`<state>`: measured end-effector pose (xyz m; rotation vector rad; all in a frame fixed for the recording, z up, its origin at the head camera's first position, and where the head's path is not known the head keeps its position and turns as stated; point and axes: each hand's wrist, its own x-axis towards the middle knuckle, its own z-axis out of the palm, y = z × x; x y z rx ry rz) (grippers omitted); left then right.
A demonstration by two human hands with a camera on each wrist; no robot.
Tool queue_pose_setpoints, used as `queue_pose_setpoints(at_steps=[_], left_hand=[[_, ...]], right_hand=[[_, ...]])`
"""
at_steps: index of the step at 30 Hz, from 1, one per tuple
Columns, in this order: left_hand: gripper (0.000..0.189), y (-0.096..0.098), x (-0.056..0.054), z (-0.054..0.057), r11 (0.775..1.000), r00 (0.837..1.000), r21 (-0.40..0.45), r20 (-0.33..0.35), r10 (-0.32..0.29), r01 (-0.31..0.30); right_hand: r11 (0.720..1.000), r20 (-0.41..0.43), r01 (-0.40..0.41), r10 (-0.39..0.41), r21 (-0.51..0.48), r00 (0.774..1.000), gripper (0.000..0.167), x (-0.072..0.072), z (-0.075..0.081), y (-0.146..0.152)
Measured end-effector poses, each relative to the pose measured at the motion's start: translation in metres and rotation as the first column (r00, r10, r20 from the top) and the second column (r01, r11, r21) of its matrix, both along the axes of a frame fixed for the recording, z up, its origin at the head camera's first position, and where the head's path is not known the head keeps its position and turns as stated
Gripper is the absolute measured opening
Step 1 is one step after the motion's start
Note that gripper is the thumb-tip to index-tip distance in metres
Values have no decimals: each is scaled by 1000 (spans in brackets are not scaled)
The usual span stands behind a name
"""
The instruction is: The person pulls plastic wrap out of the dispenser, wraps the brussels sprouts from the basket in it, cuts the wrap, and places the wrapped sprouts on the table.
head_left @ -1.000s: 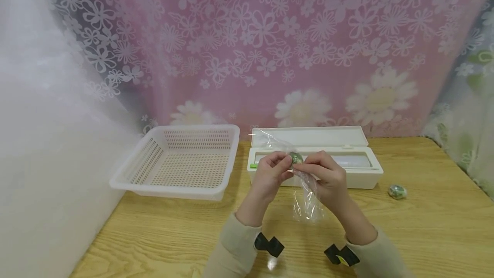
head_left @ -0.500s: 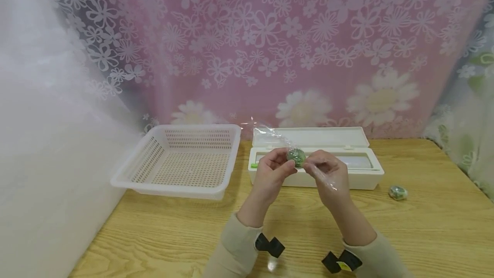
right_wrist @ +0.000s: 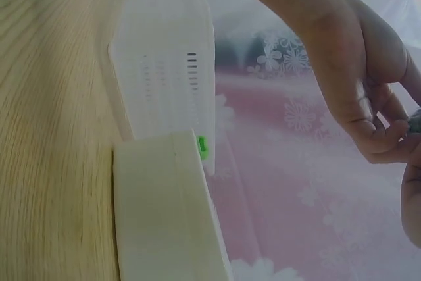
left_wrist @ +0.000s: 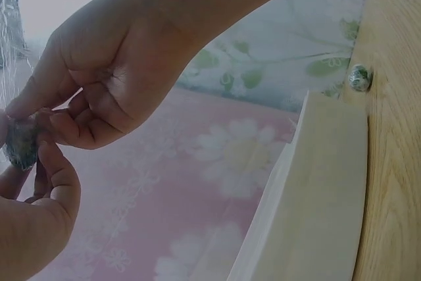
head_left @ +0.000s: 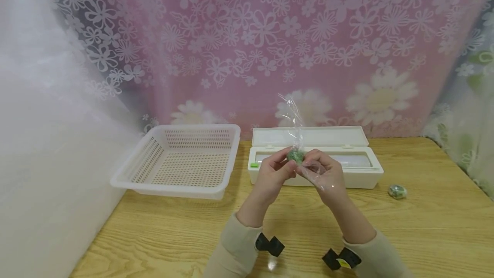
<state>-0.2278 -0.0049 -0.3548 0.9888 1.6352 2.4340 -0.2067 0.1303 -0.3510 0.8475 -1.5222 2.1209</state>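
In the head view, both hands hold a small round mottled-green thing (head_left: pixel 295 155) wrapped in clear plastic film, raised in front of a white cling film box (head_left: pixel 359 179). My left hand (head_left: pixel 272 177) pinches its left side between thumb and fingers. On the other side my right hand (head_left: pixel 331 179) pinches it with the film, and one tail of the film (head_left: pixel 314 176) lies over that hand. A second twisted tail (head_left: pixel 296 123) sticks up above. The left wrist view shows the wrapped green thing (left_wrist: pixel 22 143) between both hands' fingertips.
The box's lid (head_left: pixel 332 135) stands raised, with a film roll (head_left: pixel 353 161) inside and a green slider (head_left: pixel 254 165) at its left end. A white perforated basket (head_left: pixel 173 190) stands left. Another wrapped green piece (head_left: pixel 397 191) lies right on the wooden table (head_left: pixel 432 226).
The green thing has been turned; its upper film tail swings from leaning left to nearly upright. The lower tail, hanging down at first, now lies over the right hand. Both hands keep their place.
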Motion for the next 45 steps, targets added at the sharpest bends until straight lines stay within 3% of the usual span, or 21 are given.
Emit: queue_pose_setpoints(at_steps=[3,5,11,14,19,22,25,32,38,45], left_hand=[[75,-1,0,1,999,999,3,6,44,-44],[69,-2,-1,2,997,998,-15,-3,70,-70],[38,-2,-2,1,997,997,-34,10,71,-70],[39,-2,-2,0,998,998,-29,17,56,-56],[67,-3,-3,-2,998,1000,-64,-17,12,-13],[74,-5,-3,-2,994,999,-112,-37,-11,6],[72,-6,-3,-1,986,999,-164,-45,2,-9],[37,-5,-1,4,956,991,-263,-62,119,-131],[35,-5,-2,6,954,992,-272,-17,122,-122],[37,-7,-4,7,953,994,-283,-55,92,-103]], right_hand=[[984,0,121,-122,128,992,25,-1,-2,3],[976,-35,149,-145,157,989,23,-2,-3,5],[999,-153,30,-26,23,988,6,-9,-3,8],[1000,-153,17,-16,-1,988,4,-10,-3,10],[999,-82,-20,17,-34,996,5,-10,-4,10],[998,-44,-35,33,-53,999,8,-8,-3,9],[998,-26,-35,33,-50,999,7,-7,-3,7],[999,37,-22,23,-43,999,10,-5,-3,5],[998,99,47,-43,-41,994,15,-6,-2,6],[996,89,43,-36,-79,995,13,-7,-2,7]])
